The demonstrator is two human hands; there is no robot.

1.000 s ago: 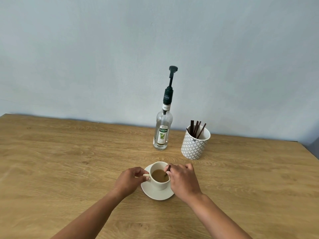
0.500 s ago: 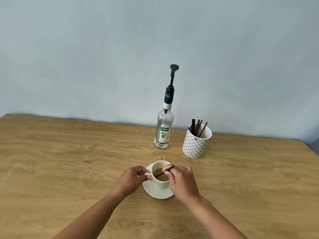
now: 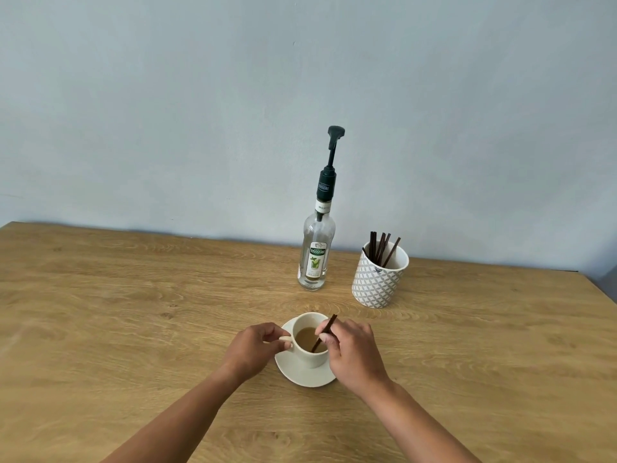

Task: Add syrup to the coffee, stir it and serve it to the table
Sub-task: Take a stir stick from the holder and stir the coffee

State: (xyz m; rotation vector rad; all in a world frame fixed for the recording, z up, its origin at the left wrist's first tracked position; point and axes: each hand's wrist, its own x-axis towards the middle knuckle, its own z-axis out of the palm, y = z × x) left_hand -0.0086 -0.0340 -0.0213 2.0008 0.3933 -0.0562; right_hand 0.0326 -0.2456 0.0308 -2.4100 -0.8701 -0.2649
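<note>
A cream cup of light brown coffee stands on a cream saucer near the front middle of the wooden table. My left hand pinches the cup's handle on its left side. My right hand holds a thin dark stir stick, which slants down with its lower end in the coffee. Behind the cup stands a clear syrup bottle with a dark pump top, upright and untouched.
A white patterned mug holding several dark stir sticks stands right of the bottle. A pale wall rises behind the table's far edge. The table's right corner shows at the far right.
The stir stick has swung around inside the cup, from lying across the rim to slanting upright at the right side. My left hand stays on the handle.
</note>
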